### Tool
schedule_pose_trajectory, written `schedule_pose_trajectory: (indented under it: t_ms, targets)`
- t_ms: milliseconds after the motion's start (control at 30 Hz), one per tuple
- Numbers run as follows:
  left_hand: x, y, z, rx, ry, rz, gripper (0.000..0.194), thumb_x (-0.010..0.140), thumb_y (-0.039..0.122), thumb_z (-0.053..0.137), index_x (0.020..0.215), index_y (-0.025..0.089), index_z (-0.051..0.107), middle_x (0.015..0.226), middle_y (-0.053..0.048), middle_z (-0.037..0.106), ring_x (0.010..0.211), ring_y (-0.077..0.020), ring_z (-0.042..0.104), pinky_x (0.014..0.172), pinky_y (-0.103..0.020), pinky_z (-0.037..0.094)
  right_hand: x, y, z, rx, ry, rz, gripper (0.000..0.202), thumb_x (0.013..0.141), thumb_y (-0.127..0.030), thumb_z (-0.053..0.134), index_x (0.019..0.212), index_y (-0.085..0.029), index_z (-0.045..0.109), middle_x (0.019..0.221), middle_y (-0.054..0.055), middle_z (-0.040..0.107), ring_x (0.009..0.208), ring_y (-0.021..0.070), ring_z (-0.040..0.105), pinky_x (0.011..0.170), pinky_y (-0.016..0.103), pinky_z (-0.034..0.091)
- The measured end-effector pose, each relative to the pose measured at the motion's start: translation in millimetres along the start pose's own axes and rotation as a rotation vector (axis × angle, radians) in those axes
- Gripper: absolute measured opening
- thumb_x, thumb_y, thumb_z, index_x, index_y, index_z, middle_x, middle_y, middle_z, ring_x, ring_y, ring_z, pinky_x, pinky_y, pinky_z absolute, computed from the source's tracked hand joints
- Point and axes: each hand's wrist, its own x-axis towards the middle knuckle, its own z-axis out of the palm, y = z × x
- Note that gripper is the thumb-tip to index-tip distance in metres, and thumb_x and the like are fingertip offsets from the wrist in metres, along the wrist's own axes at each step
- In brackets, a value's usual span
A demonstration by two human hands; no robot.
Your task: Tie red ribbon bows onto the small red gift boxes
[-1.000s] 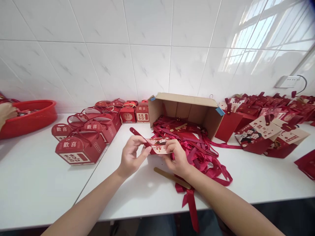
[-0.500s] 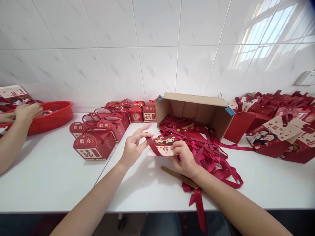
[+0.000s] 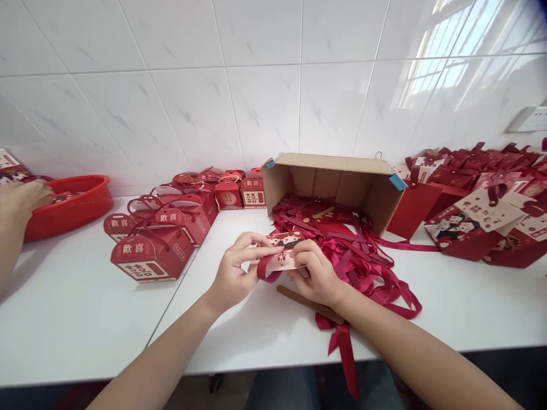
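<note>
we've r hand (image 3: 317,272) clamped on r end of printed card (image 3: 282,259), l hand (image 3: 237,271) pinching red strap (image 3: 269,275) at its l end; card's held over tbl (image 3: 239,336), beside ribbon pile (image 3: 356,259).

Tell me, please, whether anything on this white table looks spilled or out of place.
Yes: glossy crimson ribbons spill in a tangle from the open-fronted brown cardboard box onto the white table, one hanging over its front edge. That looks untidy beside the upright red paper boxes.
</note>
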Motion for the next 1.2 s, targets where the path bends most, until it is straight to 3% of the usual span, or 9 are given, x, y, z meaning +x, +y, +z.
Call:
schedule_pose_trajectory:
  t_ms: [200,300,500,767,900,1200]
  targets:
    - [1.4,5.2,1.4,-0.191,-0.12,-0.204,0.021,0.087,0.024,0.058,0.101,0.024,0.074,0.099,-0.009,0.068,0.091,-0.02,0.063,0.082,-0.031,0.051,0.1,-1.3,-0.7,0.02,0.009,0.03,0.023,0.08,-0.011,0.057,0.092,-0.023,0.042,0.09,0.006,0.051,0.079,0.0188,0.053,0.067,0.034,0.051]
    - [2.8,6.9,2.6,-0.23,-0.121,-0.224,0.02,0.087,0.026,0.059,0.098,0.022,0.075,0.096,-0.009,0.069,0.09,-0.0194,0.063,0.081,-0.029,0.05,0.2,-1.1,-0.8,0.037,0.016,0.042,0.023,0.08,-0.011,0.057,0.092,-0.023,0.042,0.089,0.006,0.051,0.08,0.0192,0.053,0.066,0.033,0.05]
    - [4.0,4.2,3.8,-0.247,-0.107,-0.195,0.019,0.086,0.026,0.06,0.095,0.023,0.076,0.094,-0.009,0.068,0.089,-0.0197,0.063,0.078,-0.029,0.052,1.0,-1.3,-0.5,0.064,0.023,0.079,0.021,0.082,-0.012,0.057,0.091,-0.023,0.043,0.088,0.005,0.05,0.079,0.0186,0.053,0.063,0.031,0.049]
    - [1.2,0.3,2.3,-0.194,-0.186,-0.101,0.02,0.086,0.025,0.057,0.097,0.021,0.074,0.096,-0.011,0.068,0.093,-0.022,0.062,0.081,-0.035,0.053,-0.4,-2.9,-0.7,0.067,0.018,0.096,0.019,0.082,-0.013,0.057,0.089,-0.023,0.043,0.087,0.005,0.051,0.079,0.0185,0.053,0.064,0.032,0.049]
    - [0.5,4.7,1.4,-0.205,-0.184,-0.088,0.02,0.084,0.021,0.06,0.102,0.018,0.067,0.096,-0.01,0.066,0.09,-0.0206,0.063,0.082,-0.034,0.051,-1.1,-3.7,-1.1,0.072,0.03,0.103,0.019,0.081,-0.013,0.058,0.088,-0.023,0.043,0.086,0.004,0.051,0.079,0.0183,0.054,0.065,0.032,0.049]
    - [0.7,-7.1,0.8,-0.135,-0.183,0.074,0.008,0.079,0.015,0.066,0.085,0.019,0.067,0.089,-0.01,0.069,0.094,-0.0221,0.061,0.087,-0.041,0.05,2.4,-6.4,-5.0,0.145,0.053,0.159,0.021,0.081,-0.012,0.06,0.098,-0.022,0.052,0.092,0.008,0.062,0.089,0.0205,0.061,0.075,0.037,0.054]
